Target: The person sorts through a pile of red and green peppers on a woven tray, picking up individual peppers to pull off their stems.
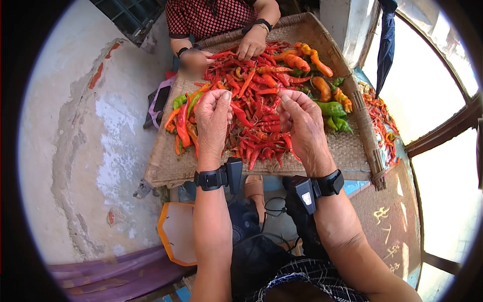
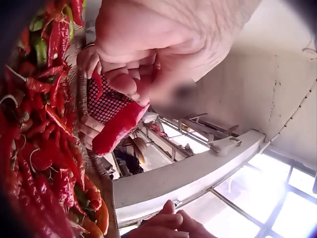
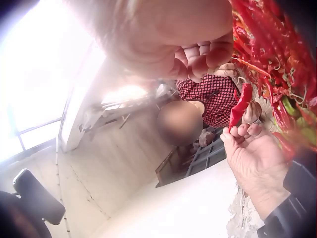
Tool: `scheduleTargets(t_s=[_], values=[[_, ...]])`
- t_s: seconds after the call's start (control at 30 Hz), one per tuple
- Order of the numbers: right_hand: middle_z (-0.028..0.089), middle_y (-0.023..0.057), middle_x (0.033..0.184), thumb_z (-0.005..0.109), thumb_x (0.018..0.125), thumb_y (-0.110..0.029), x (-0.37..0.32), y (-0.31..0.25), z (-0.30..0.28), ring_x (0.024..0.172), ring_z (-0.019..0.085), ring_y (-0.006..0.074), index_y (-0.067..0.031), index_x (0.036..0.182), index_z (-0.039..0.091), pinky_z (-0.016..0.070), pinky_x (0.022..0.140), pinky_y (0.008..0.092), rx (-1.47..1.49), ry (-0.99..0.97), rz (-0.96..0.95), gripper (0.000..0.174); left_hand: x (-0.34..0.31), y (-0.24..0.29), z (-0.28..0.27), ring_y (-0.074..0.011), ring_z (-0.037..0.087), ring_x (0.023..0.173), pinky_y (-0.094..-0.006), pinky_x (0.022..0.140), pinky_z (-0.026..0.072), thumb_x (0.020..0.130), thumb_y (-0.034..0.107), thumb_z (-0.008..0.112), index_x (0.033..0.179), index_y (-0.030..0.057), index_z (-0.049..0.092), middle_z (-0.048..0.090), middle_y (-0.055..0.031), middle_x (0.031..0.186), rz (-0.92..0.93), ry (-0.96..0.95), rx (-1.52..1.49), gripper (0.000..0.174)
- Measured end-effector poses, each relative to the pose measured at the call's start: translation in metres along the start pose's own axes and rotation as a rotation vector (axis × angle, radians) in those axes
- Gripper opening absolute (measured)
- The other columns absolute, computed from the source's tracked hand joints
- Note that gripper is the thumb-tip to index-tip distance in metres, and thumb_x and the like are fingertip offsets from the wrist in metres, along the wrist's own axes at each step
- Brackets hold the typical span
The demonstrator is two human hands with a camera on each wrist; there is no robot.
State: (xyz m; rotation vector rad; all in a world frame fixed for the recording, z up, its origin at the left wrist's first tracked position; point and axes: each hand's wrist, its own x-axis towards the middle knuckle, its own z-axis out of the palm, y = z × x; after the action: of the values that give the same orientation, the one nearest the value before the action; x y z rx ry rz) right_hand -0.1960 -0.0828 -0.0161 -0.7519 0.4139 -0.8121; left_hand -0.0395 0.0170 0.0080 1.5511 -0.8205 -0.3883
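Observation:
My left hand pinches a red chili pepper between thumb and fingertips, above the pile. In the right wrist view that chili's pale curved stem points up, away from the left fingers. Level with it, my right hand is raised over the pile with its fingers curled and thumb against the index finger; nothing shows in its grasp. Below both hands, many red chilies are heaped on a large woven tray. Each wrist wears a black strapped device.
Across the tray, another person's hands work at the far side of the pile. Green peppers and orange ones lie at the right. More chilies are spread beyond the right rim. An orange-rimmed container stands below, near a cracked wall.

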Motion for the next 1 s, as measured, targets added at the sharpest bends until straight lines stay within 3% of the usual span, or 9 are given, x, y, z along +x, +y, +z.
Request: scheduleTargets(t_s=[0.17,0.23,0.3,0.5,0.57,0.73,0.83,0.97,1.0], values=[[0.058,-0.0008,0.075,0.057,0.092,-0.016,0.001,-0.001,0.003,0.057,0.048,0.004,-0.0042,0.097,0.06,0.0397,0.047,0.0182,-0.023,-0.003,-0.004,0.013,0.022,-0.015,0.004,-0.0097,0.06,0.079,-0.0212,0.067,0.0491,0.093,0.021,0.058,0.134,-0.0002,0.041,0.064,-0.011,0.103,0.039,0.258,-0.355,0.05],[0.058,-0.0011,0.075,0.058,0.092,-0.016,0.0,-0.001,0.002,0.057,0.048,0.0039,-0.0043,0.098,0.06,0.0397,0.048,0.0179,-0.017,0.019,-0.001,0.013,0.017,-0.02,0.006,-0.011,0.06,0.079,-0.0242,0.069,0.0493,0.091,0.024,0.06,0.138,0.0018,0.039,0.062,-0.0118,0.11,-0.092,0.058,0.179,0.055],[0.058,-0.0011,0.075,0.058,0.092,-0.016,0.001,0.0,0.001,0.057,0.048,0.0039,-0.0042,0.098,0.06,0.0397,0.048,0.0177,-0.015,0.024,-0.005,0.014,0.017,-0.035,0.011,-0.0136,0.06,0.08,-0.0288,0.071,0.0493,0.085,0.018,0.063,0.123,0.0044,0.057,0.06,-0.0118,0.115,-0.053,-0.223,0.53,0.041],[0.059,-0.0009,0.075,0.058,0.092,-0.016,0.001,0.001,-0.004,0.057,0.048,0.0038,-0.0039,0.099,0.06,0.0399,0.048,0.0174,0.015,0.021,-0.017,0.014,0.004,-0.048,0.035,-0.0254,0.061,0.076,-0.0371,0.071,0.0496,0.081,0.008,0.064,0.098,0.0018,0.062,0.06,-0.0129,0.087,0.568,-0.17,0.91,0.018],[0.059,-0.0008,0.075,0.058,0.092,-0.016,0.002,-0.001,-0.005,0.056,0.049,0.0038,-0.0038,0.099,0.06,0.04,0.047,0.0175,0.025,0.024,-0.021,0.014,0.002,-0.024,0.031,-0.0184,0.058,0.073,-0.032,0.071,0.049,0.08,0.012,0.066,0.099,0.0022,0.063,0.059,-0.0091,0.085,0.291,-0.161,0.741,0.021],[0.057,-0.0029,0.075,0.06,0.091,-0.017,0.002,0.0,-0.008,0.059,0.049,0.0033,-0.0077,0.098,0.061,0.0396,0.05,0.0166,0.026,0.003,-0.01,0.012,0.002,-0.006,0.013,-0.0061,0.053,0.064,-0.019,0.061,0.046,0.09,0.015,0.061,0.101,-0.0012,0.061,0.061,0.0002,0.082,0.138,-0.074,0.363,0.019],[0.057,-0.0026,0.075,0.059,0.092,-0.017,0.001,0.0,-0.007,0.058,0.049,0.0036,-0.0075,0.098,0.06,0.039,0.049,0.0171,0.037,-0.007,-0.011,0.011,0.008,-0.003,0.007,-0.0105,0.059,0.068,-0.0256,0.062,0.0499,0.09,0.016,0.062,0.102,-0.0048,0.059,0.064,-0.0043,0.082,0.054,0.011,0.029,0.024],[0.057,-0.0028,0.075,0.059,0.092,-0.017,-0.001,0.002,-0.006,0.058,0.049,0.0036,-0.0071,0.099,0.06,0.0387,0.049,0.0175,0.013,-0.003,-0.02,0.012,0.038,-0.034,0.01,-0.0148,0.062,0.089,-0.0284,0.078,0.0504,0.089,0.017,0.063,0.137,-0.0049,0.035,0.058,-0.0165,0.116,0.053,0.314,-0.056,0.059],[0.058,-0.0019,0.074,0.059,0.091,-0.016,0.0,0.004,-0.006,0.056,0.048,0.0035,-0.0057,0.099,0.059,0.0388,0.047,0.0176,0.023,-0.001,-0.018,0.012,0.038,-0.034,0.006,-0.0217,0.06,0.101,-0.0339,0.088,0.0479,0.088,0.02,0.063,0.144,-0.0052,0.021,0.043,-0.0237,0.134,-0.042,0.281,0.256,0.074]])
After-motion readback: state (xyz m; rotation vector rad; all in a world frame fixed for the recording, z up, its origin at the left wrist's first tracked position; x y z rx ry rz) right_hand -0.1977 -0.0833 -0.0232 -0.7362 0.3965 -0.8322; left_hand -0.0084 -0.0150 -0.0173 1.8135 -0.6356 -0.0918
